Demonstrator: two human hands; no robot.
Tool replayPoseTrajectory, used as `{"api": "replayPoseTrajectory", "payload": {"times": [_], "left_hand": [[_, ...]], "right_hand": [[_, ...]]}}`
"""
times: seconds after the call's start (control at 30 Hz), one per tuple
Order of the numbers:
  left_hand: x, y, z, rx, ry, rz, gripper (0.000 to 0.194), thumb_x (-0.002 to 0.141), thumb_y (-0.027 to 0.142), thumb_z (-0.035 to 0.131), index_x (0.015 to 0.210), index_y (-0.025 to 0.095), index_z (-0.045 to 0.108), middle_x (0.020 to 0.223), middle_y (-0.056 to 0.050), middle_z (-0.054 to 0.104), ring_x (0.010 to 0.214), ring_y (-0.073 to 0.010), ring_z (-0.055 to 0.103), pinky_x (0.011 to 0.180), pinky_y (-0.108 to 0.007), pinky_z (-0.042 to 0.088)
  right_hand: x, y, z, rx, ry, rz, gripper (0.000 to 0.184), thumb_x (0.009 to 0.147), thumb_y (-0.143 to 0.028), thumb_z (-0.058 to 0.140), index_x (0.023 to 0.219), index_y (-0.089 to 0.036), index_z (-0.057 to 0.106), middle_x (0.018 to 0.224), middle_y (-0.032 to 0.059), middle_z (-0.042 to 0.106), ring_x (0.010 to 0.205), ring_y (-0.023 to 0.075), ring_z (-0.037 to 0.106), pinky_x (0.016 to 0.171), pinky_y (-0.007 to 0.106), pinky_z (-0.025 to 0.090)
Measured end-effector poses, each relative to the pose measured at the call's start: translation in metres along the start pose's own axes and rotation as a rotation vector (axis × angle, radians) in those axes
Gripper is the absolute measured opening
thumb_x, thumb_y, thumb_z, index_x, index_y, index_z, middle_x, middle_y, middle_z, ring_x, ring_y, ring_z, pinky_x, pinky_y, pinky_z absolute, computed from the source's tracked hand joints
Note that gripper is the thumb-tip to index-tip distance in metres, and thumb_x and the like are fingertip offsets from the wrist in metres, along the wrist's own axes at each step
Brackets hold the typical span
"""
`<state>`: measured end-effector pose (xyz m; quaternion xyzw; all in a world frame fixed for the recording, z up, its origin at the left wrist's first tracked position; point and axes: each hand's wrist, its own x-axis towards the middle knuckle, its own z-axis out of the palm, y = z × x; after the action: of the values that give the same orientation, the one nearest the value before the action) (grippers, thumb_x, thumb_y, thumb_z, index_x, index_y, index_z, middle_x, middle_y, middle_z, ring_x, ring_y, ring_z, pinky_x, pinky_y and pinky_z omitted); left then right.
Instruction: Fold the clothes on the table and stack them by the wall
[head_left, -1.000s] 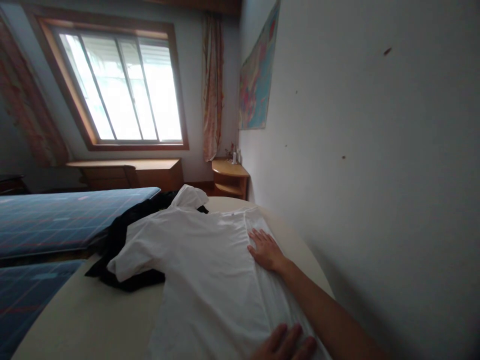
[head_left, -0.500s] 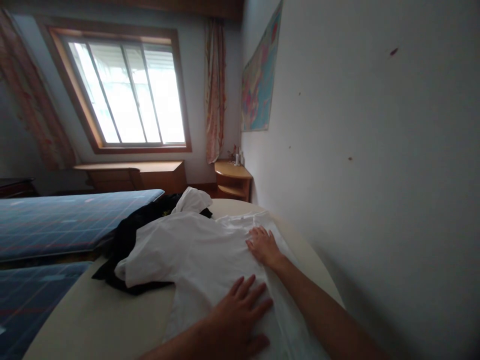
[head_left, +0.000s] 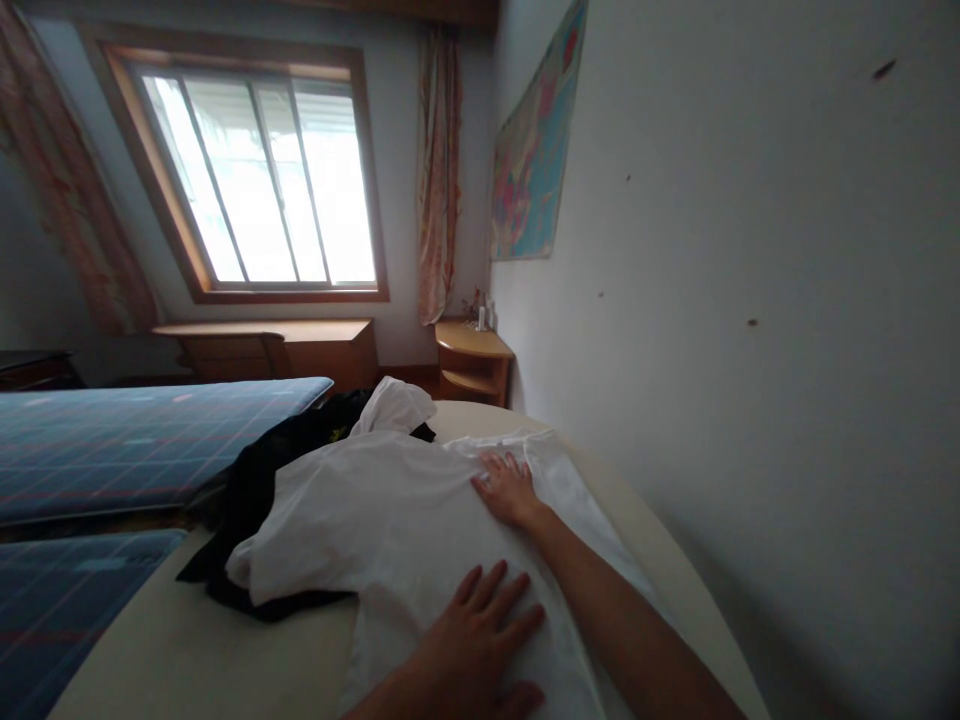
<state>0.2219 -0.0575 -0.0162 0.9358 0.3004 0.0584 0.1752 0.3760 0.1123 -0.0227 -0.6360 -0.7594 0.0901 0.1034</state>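
Note:
A white short-sleeved shirt point(head_left: 390, 500) lies spread over a round cream table point(head_left: 225, 660). My left hand point(head_left: 484, 640) rests palm down on the near part of the shirt, fingers spread. Farther off, near the shirt's far edge, my right hand point(head_left: 508, 487) lies flat on the cloth with its fingers apart. Neither hand grips anything. A black garment point(head_left: 251, 490) sits under and beyond the shirt's left sleeve, partly covered by it. Bunched white cloth point(head_left: 394, 405) lies on top of the black garment at the far side.
A blue checked mattress point(head_left: 150, 440) lies left of the table, with another blue checked piece point(head_left: 75, 600) nearer. The white wall point(head_left: 712, 450) runs close along the right. Beyond stand a wooden desk point(head_left: 330, 340) and a corner shelf point(head_left: 476, 342) below the window.
My right hand has slid a little to the left across the shirt. The left hand stays spread on the cloth, nearly in place. The view has shifted slightly.

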Motion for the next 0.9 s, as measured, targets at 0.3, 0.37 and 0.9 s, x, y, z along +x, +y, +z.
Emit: {"api": "replayPoseTrajectory", "payload": {"times": [0.3,0.37,0.9], "left_hand": [[0.008,-0.010,0.019,0.082,0.001,0.069,0.081,0.092,0.067,0.043,0.157,0.030,0.012,0.163,-0.011,0.009,0.148,-0.0399,0.007,0.115,-0.066,0.017],[0.008,-0.012,0.021,0.085,0.008,0.077,0.082,0.093,0.069,0.040,0.157,0.030,0.008,0.163,-0.012,0.008,0.147,-0.0412,0.008,0.114,-0.067,0.018],[0.014,-0.028,0.045,0.311,0.117,0.135,0.076,0.099,0.053,0.041,0.157,0.030,-0.003,0.162,-0.012,0.014,0.145,-0.0400,0.022,0.110,-0.063,0.032]], "right_hand": [[0.029,-0.017,-0.007,-0.027,0.135,0.067,0.039,0.098,-0.041,0.039,0.114,-0.020,0.068,0.127,0.0129,0.062,0.120,0.0257,0.052,0.104,0.041,0.032],[0.034,-0.020,-0.007,-0.024,0.143,0.084,0.035,0.096,-0.039,0.044,0.113,-0.019,0.068,0.124,0.0131,0.063,0.118,0.0252,0.053,0.099,0.036,0.036],[0.040,-0.020,0.000,-0.061,0.132,-0.005,0.051,0.097,-0.044,0.041,0.139,-0.016,0.048,0.150,0.0140,0.044,0.139,0.0262,0.032,0.114,0.040,0.021]]}}
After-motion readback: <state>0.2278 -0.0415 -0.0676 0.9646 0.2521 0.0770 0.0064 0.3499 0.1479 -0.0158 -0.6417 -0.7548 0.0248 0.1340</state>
